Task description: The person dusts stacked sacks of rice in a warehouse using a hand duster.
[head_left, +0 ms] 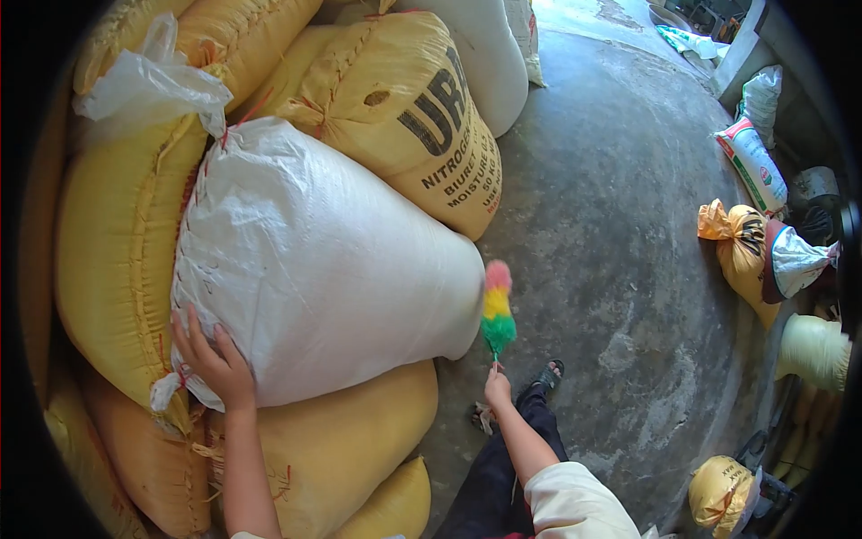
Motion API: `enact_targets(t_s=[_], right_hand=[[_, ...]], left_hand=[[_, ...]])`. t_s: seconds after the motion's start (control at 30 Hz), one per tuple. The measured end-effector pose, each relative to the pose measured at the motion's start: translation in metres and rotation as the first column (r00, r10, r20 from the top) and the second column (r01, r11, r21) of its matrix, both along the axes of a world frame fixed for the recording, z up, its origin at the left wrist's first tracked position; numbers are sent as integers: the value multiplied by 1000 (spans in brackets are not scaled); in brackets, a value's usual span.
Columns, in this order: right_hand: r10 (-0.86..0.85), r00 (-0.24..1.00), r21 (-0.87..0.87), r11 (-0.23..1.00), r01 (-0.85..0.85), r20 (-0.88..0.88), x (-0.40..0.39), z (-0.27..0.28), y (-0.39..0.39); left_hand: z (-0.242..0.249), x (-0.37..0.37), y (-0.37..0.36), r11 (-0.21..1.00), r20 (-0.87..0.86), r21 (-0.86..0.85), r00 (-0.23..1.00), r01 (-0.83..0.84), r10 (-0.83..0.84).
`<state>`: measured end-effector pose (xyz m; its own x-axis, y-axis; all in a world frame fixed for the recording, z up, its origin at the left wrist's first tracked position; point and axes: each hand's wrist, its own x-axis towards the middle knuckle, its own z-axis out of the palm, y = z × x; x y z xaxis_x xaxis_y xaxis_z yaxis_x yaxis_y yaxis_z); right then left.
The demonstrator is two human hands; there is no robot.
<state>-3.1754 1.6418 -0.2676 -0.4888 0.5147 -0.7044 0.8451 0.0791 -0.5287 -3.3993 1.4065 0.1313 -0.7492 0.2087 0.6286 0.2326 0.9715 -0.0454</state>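
My right hand point(497, 388) is closed around the thin handle of a feather duster point(498, 310), whose fluffy head runs pink, yellow and green. The duster points away from me, its head beside the lower end of a big white sack point(332, 260). On that sack's near top corner rests my left hand point(215, 364), fingers spread flat against the woven surface. A tied white corner tuft point(184, 388) sticks out just below that hand. The white sack lies across a yellow sack point(341, 449).
A yellow sack printed with URE-like lettering point(404, 117) leans behind the white one. Another yellow sack point(117, 260) stands at the left, a clear plastic bag point(148, 85) over it. Grey concrete floor point(620, 242) stretches to the right, with an orange sack point(741, 247) along the far side.
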Motion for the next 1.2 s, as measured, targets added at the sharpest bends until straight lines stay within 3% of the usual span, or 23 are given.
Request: enact_targets(t_s=[0.07,0.1,0.13,0.17,0.2,0.23,0.27,0.3,0.33,0.37,0.4,0.5,0.57,0.67,0.73,0.83,0.9,0.93,1.0,1.13,1.2], right_hand=[[14,998,-5,1000,-14,-57,2,16,16],[18,993,-19,1000,-20,-120,2,21,22],[26,984,-32,999,-32,-177,3,23,26],[44,964,35,999,-36,-262,6,21,29],[75,968,41,997,-67,-240,8,23,32],[61,961,56,997,-47,-271,5,29,32],[48,951,68,997,-29,-306,0,35,29],[-61,924,-87,996,30,-377,-7,47,22],[-185,886,-246,966,84,-424,-16,64,10],[-290,871,-403,908,118,-398,-26,86,-1],[-389,851,-545,825,152,-352,-35,110,-11],[-446,800,-662,745,83,-402,-56,173,-41],[-309,773,-606,787,-119,-554,-64,202,-54],[-223,712,-504,838,-209,-666,-72,213,-69],[-160,689,-437,865,-247,-707,-71,192,-75],[-134,635,-297,942,-157,-761,-63,126,-84],[-148,800,-283,959,-29,-582,-48,87,-73],[-145,801,-283,959,-31,-580,-41,73,-67],[-182,962,-357,929,101,-202,-26,49,-51],[-130,990,-349,931,102,-57,-17,40,-34],[-250,964,-482,858,180,-86,-25,69,-32]], left_hand=[[9,19,21,998,-78,3,995,63,-62],[9,35,43,876,-22,444,979,190,-201],[17,54,66,617,18,753,930,228,-366],[29,76,86,266,-9,949,861,167,-508],[44,91,104,-18,-35,999,674,32,-738],[60,102,121,-262,-160,950,454,-171,-877],[69,110,138,-377,-256,885,389,-275,-885],[77,117,150,-472,-363,798,327,-374,-873],[87,123,157,-458,-374,765,266,-453,-889],[84,139,149,-555,-479,639,289,-533,-829],[103,169,136,-633,-382,514,507,-579,-773],[90,174,127,-667,-390,515,546,-539,-742],[90,176,120,-675,-394,534,556,-509,-732],[90,176,111,-682,-408,563,561,-467,-720],[88,176,105,-694,-423,577,569,-431,-705],[82,174,97,-703,-435,598,580,-385,-688],[81,170,93,-701,-444,615,576,-360,-686],[80,168,91,-699,-445,622,574,-354,-687],[78,164,89,-693,-449,633,566,-345,-692],[74,156,85,-684,-458,658,553,-315,-696],[72,153,83,-672,-447,679,559,-295,-698]])
